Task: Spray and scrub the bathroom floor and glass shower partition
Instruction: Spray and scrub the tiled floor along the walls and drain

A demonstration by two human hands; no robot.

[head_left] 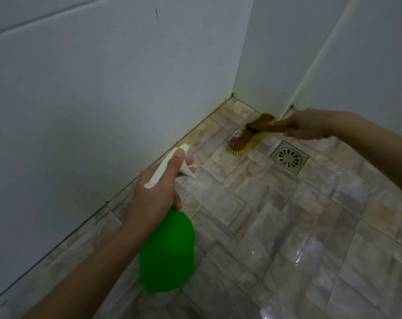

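My left hand (pixel 156 189) grips the white trigger head of a green spray bottle (pixel 166 252), held above the floor with the nozzle pointing toward the far corner. My right hand (pixel 310 124) holds the handle of a brown scrub brush (pixel 243 139) with yellow bristles. The brush's bristles touch the tiled floor (pixel 276 226) near the corner, just left of the drain. The stone-pattern floor tiles look wet and shiny at the lower right. No glass partition shows in this view.
A round metal floor drain (pixel 289 157) in a square frame lies right of the brush. White tiled walls (pixel 92 100) meet in the corner behind it, with greenish grime along the bottom joint. A pale vertical strip (pixel 319 56) runs up the right wall.
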